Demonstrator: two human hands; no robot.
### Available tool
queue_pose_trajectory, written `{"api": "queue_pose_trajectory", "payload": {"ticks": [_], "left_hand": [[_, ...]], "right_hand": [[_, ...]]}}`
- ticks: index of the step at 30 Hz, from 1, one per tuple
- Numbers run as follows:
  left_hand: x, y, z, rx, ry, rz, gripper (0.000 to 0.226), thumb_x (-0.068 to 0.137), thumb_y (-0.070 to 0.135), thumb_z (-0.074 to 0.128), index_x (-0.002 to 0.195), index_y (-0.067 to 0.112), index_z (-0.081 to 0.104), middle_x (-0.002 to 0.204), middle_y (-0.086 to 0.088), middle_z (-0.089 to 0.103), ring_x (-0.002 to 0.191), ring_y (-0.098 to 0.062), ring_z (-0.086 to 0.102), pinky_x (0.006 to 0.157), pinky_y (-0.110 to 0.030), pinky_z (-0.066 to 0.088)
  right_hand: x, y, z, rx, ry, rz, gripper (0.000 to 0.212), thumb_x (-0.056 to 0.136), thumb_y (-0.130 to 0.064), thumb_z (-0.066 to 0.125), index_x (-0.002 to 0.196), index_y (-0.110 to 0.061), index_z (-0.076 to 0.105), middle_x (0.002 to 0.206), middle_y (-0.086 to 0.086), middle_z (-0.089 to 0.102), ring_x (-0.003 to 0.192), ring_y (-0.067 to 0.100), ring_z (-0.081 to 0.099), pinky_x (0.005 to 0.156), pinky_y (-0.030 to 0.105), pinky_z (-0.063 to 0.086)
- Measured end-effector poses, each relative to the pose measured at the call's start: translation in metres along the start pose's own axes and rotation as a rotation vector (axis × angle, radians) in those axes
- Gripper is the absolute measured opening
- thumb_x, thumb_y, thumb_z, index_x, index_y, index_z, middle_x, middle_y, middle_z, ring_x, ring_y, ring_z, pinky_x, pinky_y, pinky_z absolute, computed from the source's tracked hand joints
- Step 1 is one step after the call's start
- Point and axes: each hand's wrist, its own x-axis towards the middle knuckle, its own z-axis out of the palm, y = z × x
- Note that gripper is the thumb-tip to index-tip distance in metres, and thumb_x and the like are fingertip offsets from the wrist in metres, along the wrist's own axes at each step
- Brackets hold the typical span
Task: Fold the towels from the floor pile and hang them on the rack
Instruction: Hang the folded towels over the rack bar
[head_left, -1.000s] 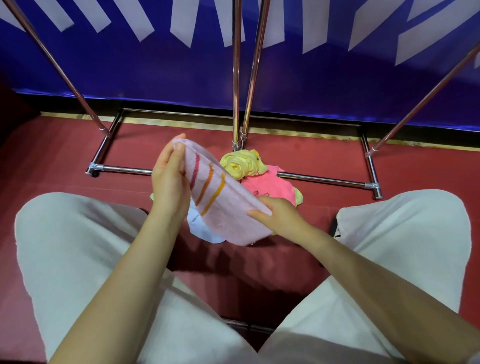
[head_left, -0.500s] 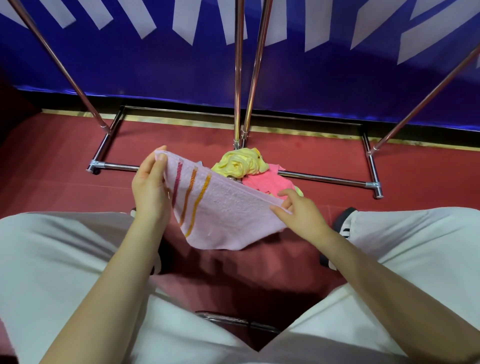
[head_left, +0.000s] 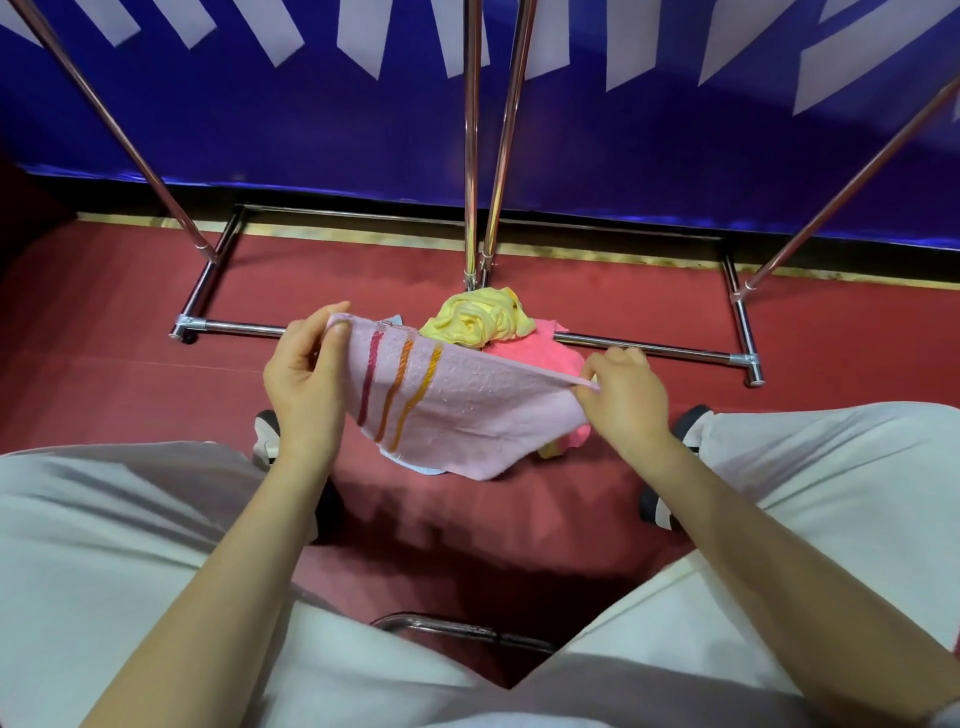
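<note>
Head view: pink striped towel is held stretched above the floor pile, left hand pinching one corner, right hand the other. Folding step judged in hand; next, corners need bringing together, then the rack.

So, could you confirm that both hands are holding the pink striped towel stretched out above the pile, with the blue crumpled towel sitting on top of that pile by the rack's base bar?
Not quite: the crumpled towel topping the pile is yellow, not blue, as the head view shows. The rest holds: the left hand and right hand hold the pink striped towel stretched above the pile by the rack's base bar.
</note>
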Motion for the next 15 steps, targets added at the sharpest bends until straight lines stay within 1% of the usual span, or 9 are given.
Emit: {"api": "queue_pose_trajectory", "payload": {"ticks": [2,3,4,6,7,8,10,13,15], "left_hand": [[0.005,-0.002,-0.001,0.017,-0.001,0.003,0.017,0.094,0.014,0.057,0.103,0.023,0.069,0.099,0.014,0.066,0.098,0.002,0.06,0.091,-0.013,0.042],[0.007,-0.005,-0.001,0.018,-0.002,-0.03,0.017,0.095,0.014,0.057,0.104,0.023,0.069,0.101,0.014,0.066,0.099,0.002,0.06,0.091,-0.013,0.042],[0.01,-0.009,0.0,0.009,0.004,-0.081,0.017,0.095,0.015,0.057,0.105,0.021,0.07,0.103,0.014,0.067,0.1,0.003,0.061,0.092,-0.012,0.042],[0.013,-0.018,0.003,-0.037,0.057,-0.214,0.019,0.095,0.016,0.057,0.109,0.017,0.07,0.106,0.012,0.068,0.101,0.004,0.061,0.091,-0.012,0.044],[0.014,-0.021,0.005,-0.07,0.098,-0.284,0.019,0.095,0.016,0.057,0.11,0.016,0.07,0.107,0.011,0.068,0.101,0.002,0.061,0.091,-0.013,0.045],[0.016,-0.025,0.007,-0.114,0.136,-0.339,0.019,0.095,0.015,0.057,0.109,0.016,0.069,0.107,0.01,0.068,0.101,0.0,0.061,0.092,-0.015,0.046],[0.019,-0.028,0.01,-0.179,0.18,-0.392,0.017,0.095,0.015,0.057,0.106,0.019,0.069,0.105,0.008,0.067,0.1,-0.006,0.06,0.096,-0.025,0.048],[0.021,-0.024,0.015,-0.168,0.166,-0.382,0.016,0.094,0.019,0.058,0.098,0.028,0.071,0.107,0.007,0.069,0.106,-0.011,0.062,0.104,-0.039,0.047],[0.02,-0.018,0.021,-0.155,0.145,-0.362,0.018,0.093,0.022,0.058,0.096,0.033,0.071,0.108,0.01,0.069,0.111,-0.012,0.062,0.104,-0.041,0.047]], "right_hand": [[0.007,0.004,-0.004,0.023,0.072,0.023,0.007,0.075,-0.017,0.069,0.076,-0.012,0.064,0.083,0.009,0.057,0.089,0.031,0.049,0.071,0.036,0.036],[0.01,0.005,-0.007,0.106,0.057,0.076,0.005,0.077,-0.017,0.067,0.077,-0.014,0.063,0.084,0.007,0.057,0.088,0.028,0.048,0.071,0.034,0.034],[0.013,0.005,-0.01,0.238,0.005,0.161,0.005,0.08,-0.017,0.066,0.077,-0.015,0.062,0.083,0.004,0.057,0.085,0.025,0.048,0.067,0.031,0.033],[0.019,0.0,-0.017,0.555,-0.112,0.329,0.013,0.083,-0.015,0.063,0.074,-0.019,0.056,0.076,-0.003,0.055,0.077,0.019,0.048,0.059,0.028,0.034],[0.021,-0.003,-0.019,0.672,-0.109,0.349,0.016,0.085,-0.014,0.063,0.072,-0.021,0.055,0.074,-0.005,0.054,0.073,0.016,0.048,0.057,0.025,0.035],[0.022,-0.007,-0.023,0.745,-0.073,0.337,0.018,0.085,-0.013,0.062,0.072,-0.022,0.054,0.073,-0.007,0.054,0.07,0.013,0.048,0.056,0.023,0.036],[0.023,-0.014,-0.031,0.882,0.029,0.303,0.018,0.086,-0.011,0.063,0.075,-0.022,0.055,0.073,-0.009,0.053,0.065,0.004,0.047,0.056,0.017,0.037],[0.026,-0.018,-0.041,1.074,0.196,0.336,0.017,0.084,-0.007,0.066,0.079,-0.021,0.058,0.074,-0.008,0.056,0.063,-0.002,0.05,0.061,0.013,0.041],[0.028,-0.017,-0.045,1.123,0.259,0.369,0.015,0.084,-0.007,0.067,0.081,-0.019,0.059,0.076,-0.008,0.058,0.065,-0.002,0.052,0.064,0.012,0.043]]}}
